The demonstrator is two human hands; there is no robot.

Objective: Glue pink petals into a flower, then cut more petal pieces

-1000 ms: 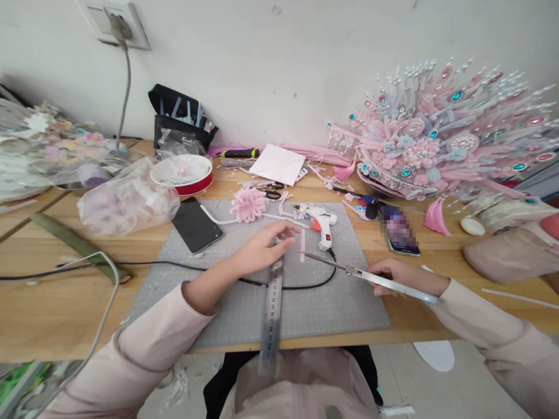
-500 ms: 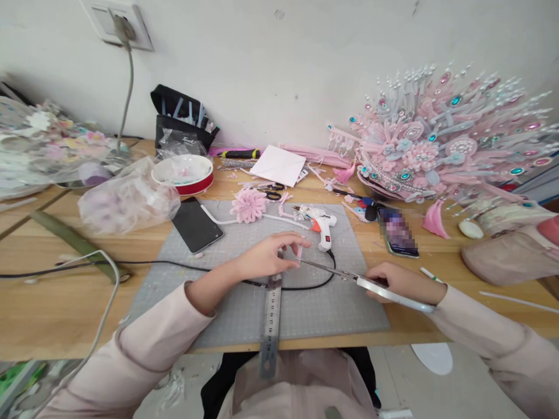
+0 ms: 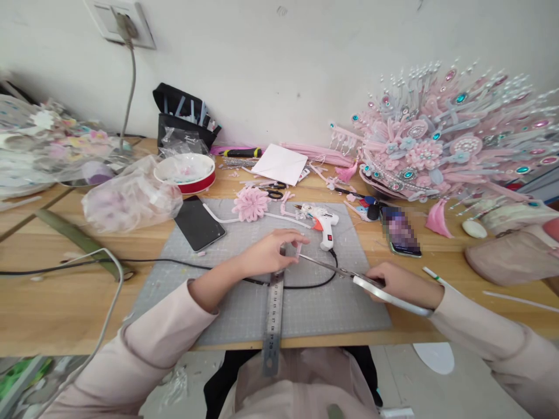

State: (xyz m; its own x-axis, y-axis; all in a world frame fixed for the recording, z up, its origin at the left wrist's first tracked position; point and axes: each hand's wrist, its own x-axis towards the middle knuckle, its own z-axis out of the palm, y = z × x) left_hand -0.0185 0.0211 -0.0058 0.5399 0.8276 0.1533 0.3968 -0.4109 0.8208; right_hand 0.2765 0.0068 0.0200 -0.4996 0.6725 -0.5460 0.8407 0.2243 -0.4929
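Note:
My left hand is closed in a pinch on a short pale-pink strip, which looks like a piece of chenille stem. The tip of the long metal scissors reaches that strip from the right. My right hand wraps round the scissors, whose pale handle runs back under the wrist. Under the left hand a steel ruler lies across the grey cutting mat and juts past the table edge. Behind the hands are a pink fluffy flower on a white stem and a white glue gun.
A black cable crosses the mat. Two phones lie flat, one dark at left, one lit at right. A red-rimmed bowl, black-handled scissors and a large beaded pink headdress stand or lie toward the wall.
The whole view has shifted slightly. Both hands stay almost in place, the scissors' tip still by the pink strip.

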